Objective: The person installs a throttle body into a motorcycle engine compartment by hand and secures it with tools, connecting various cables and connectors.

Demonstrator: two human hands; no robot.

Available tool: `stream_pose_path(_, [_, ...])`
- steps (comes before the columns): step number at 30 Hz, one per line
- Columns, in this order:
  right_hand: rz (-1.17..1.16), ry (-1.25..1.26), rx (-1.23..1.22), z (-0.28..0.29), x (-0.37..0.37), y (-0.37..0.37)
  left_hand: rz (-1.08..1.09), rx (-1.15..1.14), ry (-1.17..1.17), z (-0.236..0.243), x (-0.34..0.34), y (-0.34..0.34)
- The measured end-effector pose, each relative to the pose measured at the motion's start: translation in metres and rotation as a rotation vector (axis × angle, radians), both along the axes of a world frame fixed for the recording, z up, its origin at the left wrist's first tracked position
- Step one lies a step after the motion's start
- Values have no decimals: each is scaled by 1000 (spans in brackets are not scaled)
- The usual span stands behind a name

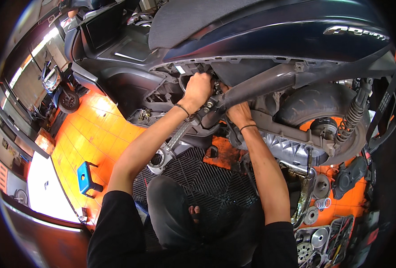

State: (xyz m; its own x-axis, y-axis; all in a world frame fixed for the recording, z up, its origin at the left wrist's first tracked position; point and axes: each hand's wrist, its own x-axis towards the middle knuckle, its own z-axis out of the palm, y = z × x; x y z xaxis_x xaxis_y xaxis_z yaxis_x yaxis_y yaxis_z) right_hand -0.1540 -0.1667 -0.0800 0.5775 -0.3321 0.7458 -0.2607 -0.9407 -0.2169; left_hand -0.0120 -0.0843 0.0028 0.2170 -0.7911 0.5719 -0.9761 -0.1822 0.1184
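Left forearm [148, 144] is slanting up and rightward; left hand [199, 89] is lying knuckles-up at the frame opening of the scooter [269, 42]. Its fingertips are hiding; cannot tell what, if anything, it is grasping. Just right and below, right hand [240, 115] is passing behind the frame tube [262, 87], forearm slanting up-left; grip hidden, cannot tell. Seat [189, 22] is sitting above both hands, rear wheel [315, 102] standing to their right.
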Motion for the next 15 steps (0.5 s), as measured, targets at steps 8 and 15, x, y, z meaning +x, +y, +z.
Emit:
stream_pose_path(8, [55,-90,2,0,-4,2,-21,50,-93,1,5,-1])
stream_pose_path(15, [75,-79,8,-6,-3,-2,21,120,-14,19,-4,-8])
